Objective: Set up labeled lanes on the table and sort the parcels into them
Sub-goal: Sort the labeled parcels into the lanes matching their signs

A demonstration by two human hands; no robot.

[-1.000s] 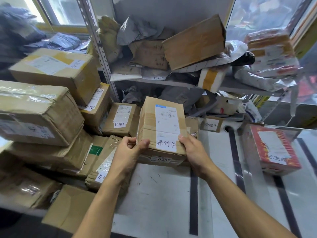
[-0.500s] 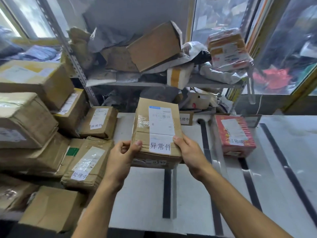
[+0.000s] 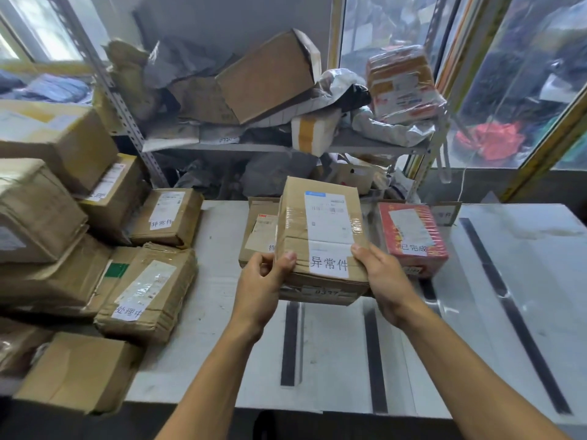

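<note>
Shelving and heaped cartons back a grey desk [image 3: 333,344] striped with black tape [image 3: 289,342]. Item: parcel [image 3: 320,236] labelled 异常件, carried rightward within the last second, now held above the tape, just left of the red parcel [image 3: 413,239]. Left hand [image 3: 259,281] and right hand [image 3: 381,281] pinch its near corners, thumbs on top. Lane likely not yet reached.
</note>
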